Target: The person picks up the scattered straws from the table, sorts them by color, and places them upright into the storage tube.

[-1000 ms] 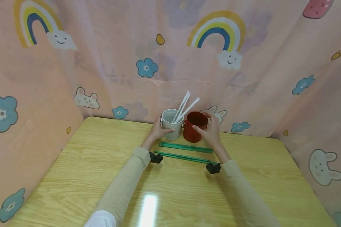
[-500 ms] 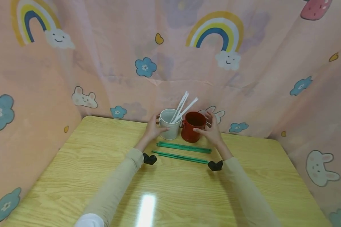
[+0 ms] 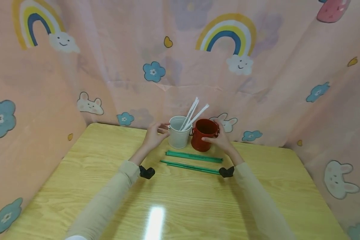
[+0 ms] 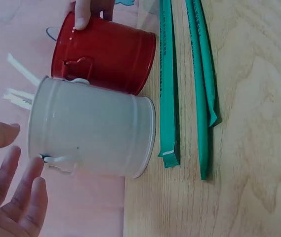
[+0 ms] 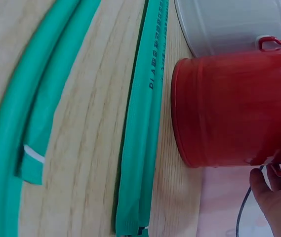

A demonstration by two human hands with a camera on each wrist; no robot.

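Observation:
Two small metal buckets stand side by side at the table's back edge, a white bucket and a red bucket. White paper-wrapped straws lean out of the white one. My left hand is just left of the white bucket, fingers relaxed and apart, fingertips close to its side handle in the left wrist view. At the red bucket's right side, my right hand grips near the rim, thumb in front and fingers behind. Green-wrapped straws lie in front of the buckets.
A second pair of green-wrapped straws lies nearer to me, parallel to the first. Behind the wooden table hangs a pink patterned curtain, close to the buckets.
My left hand has let go of the white bucket and moved left, away from its side. My right hand stays at the red bucket; the buckets and straws keep their places.

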